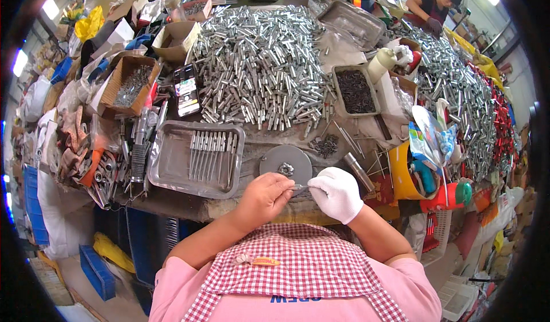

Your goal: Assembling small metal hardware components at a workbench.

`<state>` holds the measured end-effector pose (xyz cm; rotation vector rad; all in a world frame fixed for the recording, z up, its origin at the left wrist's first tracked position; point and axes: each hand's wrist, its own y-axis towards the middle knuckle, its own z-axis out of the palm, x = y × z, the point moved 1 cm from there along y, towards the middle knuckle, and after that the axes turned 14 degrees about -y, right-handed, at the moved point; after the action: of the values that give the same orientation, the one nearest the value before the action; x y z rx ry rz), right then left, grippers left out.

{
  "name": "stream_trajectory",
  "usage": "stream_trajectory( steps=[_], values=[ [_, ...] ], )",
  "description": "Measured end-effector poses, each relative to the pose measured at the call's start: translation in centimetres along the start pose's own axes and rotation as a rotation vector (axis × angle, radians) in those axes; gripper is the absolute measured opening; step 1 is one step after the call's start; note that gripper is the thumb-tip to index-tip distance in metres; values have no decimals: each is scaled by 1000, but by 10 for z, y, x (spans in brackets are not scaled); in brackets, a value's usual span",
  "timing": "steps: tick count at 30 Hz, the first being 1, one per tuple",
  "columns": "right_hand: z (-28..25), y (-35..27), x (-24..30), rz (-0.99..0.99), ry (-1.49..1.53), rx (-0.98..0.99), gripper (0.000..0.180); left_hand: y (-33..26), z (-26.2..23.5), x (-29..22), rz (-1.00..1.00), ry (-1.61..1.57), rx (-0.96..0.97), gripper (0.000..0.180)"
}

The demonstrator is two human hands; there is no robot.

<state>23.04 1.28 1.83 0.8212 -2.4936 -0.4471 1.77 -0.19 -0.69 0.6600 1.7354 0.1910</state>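
Head cam view, using the round disc as the landmark. Way left of it sits a grey tray with finished rods lined up, long axes pointing away from the person. Just below the disc, the bare left hand pinches one end of a thin metal pin. The pin lies crosswise, left to right, bridging both hands. The gloved right hand is clenched on its other end, so neither hand is nearer.
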Motion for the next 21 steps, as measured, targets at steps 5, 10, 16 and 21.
stream_trajectory(
  steps=[5,10,16,21],
  values=[
    [7,-4,-1,-6,-18,37,11,-1,4,2,11,46,40,20],
    [12,10,-14,-8,56,149,19,-9,4,14,-15,60,-30,18],
    [32,48,-98,198,-210,276,16,-19,2,21,-59,105,-125,16],
    [57,79,-91,142,-413,566,19,-21,3,16,-91,92,-126,15]
  ],
)
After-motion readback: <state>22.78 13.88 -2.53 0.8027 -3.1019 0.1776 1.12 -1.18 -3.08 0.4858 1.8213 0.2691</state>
